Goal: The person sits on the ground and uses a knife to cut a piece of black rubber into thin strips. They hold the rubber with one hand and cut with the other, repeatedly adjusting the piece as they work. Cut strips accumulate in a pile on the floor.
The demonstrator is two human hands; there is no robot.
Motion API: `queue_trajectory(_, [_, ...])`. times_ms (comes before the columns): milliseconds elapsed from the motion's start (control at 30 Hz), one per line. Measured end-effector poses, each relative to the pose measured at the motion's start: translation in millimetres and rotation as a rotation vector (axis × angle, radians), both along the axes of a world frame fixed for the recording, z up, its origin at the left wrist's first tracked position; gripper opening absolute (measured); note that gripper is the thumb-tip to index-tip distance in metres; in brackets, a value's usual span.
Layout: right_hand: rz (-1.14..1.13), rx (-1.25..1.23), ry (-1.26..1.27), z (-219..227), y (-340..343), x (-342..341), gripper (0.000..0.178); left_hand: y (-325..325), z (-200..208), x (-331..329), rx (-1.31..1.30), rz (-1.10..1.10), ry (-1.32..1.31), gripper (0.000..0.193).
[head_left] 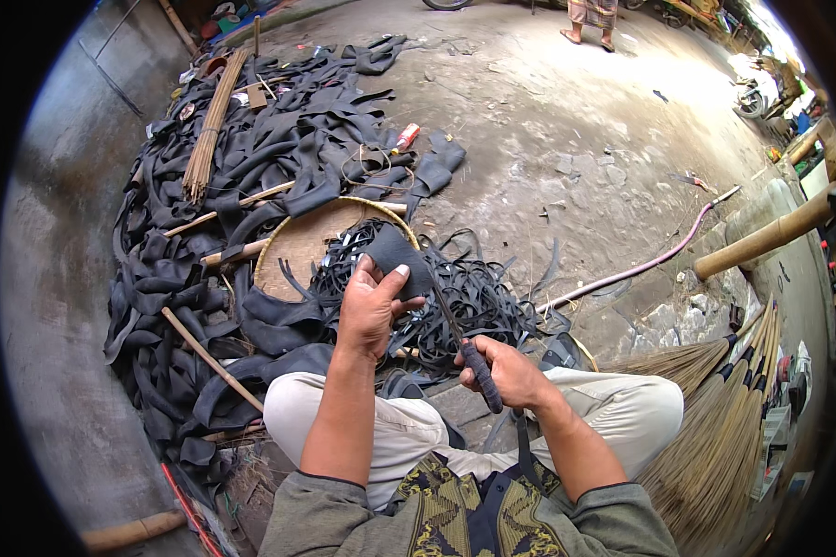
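Between the thumb and fingers of my left hand [373, 302] is a piece of black rubber sheet [399, 262], held up in front of me. My right hand [511, 373] grips a knife by its dark wrapped handle [480, 371]. The thin blade [448, 311] points up and away, alongside the rubber's right edge; whether it touches is unclear. Beneath both hands lies a tangle of narrow black rubber strips [473, 302], partly inside a round woven bamboo tray [288, 246]. My left hand hides some of the tray.
Wide black rubber pieces [297, 139] cover the ground at left, with a stick bundle [215, 125] and bamboo poles [212, 360] among them. Brooms [715, 436] lean at right below a bamboo pole [766, 232]. A pink pipe [650, 260] crosses the ground. A person [592, 20] stands far off.
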State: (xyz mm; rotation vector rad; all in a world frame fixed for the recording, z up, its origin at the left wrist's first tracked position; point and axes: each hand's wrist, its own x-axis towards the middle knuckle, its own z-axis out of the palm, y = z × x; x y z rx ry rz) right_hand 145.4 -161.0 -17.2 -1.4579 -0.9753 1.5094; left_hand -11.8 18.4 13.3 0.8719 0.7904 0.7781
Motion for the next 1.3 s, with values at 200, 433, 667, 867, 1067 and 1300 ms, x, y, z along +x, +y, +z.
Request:
queue_trajectory(200, [-0.014, -0.015, 0.079, -5, -1, 0, 0.028, -3, -5, 1, 0.041, -0.068, 0.052, 0.042])
queue_trajectory(433, [-0.027, -0.073, 0.154, -5, -1, 4, 0.028, -15, -3, 10, 0.002, -0.172, 0.059, 0.049])
queue_trajectory(667, [-0.05, -0.036, 0.196, -2, -2, 6, 0.029, -14, -1, 9, 0.005, -0.187, 0.053, 0.048])
queue_trajectory(867, [-0.104, 0.013, 0.083, 2, 1, -1, 0.027, -14, -4, 7, 0.035, -0.227, 0.067, 0.045])
queue_trajectory(1067, [-0.14, -0.031, -0.001, 10, 1, -2, 0.024, -21, -6, 12, 0.047, -0.268, 0.089, 0.044])
queue_trajectory(1300, [-0.195, -0.021, -0.061, 21, 1, -7, 0.035, -24, -5, 15, 0.07, -0.277, 0.062, 0.045])
